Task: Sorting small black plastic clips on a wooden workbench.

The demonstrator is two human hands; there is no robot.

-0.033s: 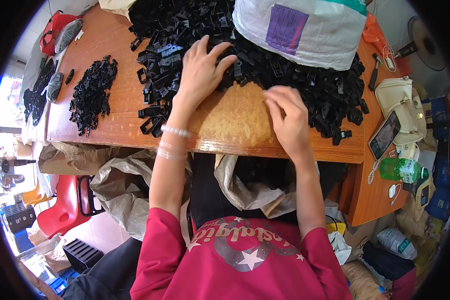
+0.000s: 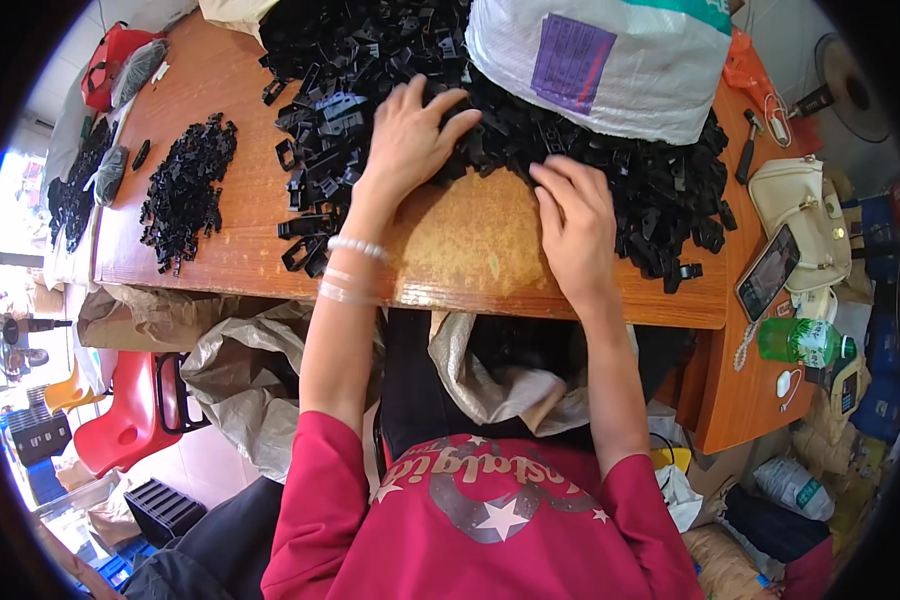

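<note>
A wide heap of small black plastic clip-like parts (image 2: 340, 130) covers the far part of the wooden table. My left hand (image 2: 408, 145) rests over the heap's front with fingers spread, and nothing shows in its grasp. At the heap's front edge, to the right of a bare patch of wood, is my right hand (image 2: 578, 230). Its fingers are loosely bent and apart, touching or just short of the nearest black parts, with no part visible in them.
A white woven sack (image 2: 600, 60) stands on the heap. Smaller black parts form a pile (image 2: 185, 190) at left. Right side: phone (image 2: 768, 270), cream handbag (image 2: 800, 215), green bottle (image 2: 805, 342), hammer (image 2: 748, 145). An open woven bag (image 2: 460, 375) hangs below the table edge.
My left hand has shifted slightly right over the heap. My right hand has moved a little, its fingers spreading and reaching slightly farther toward the parts.
</note>
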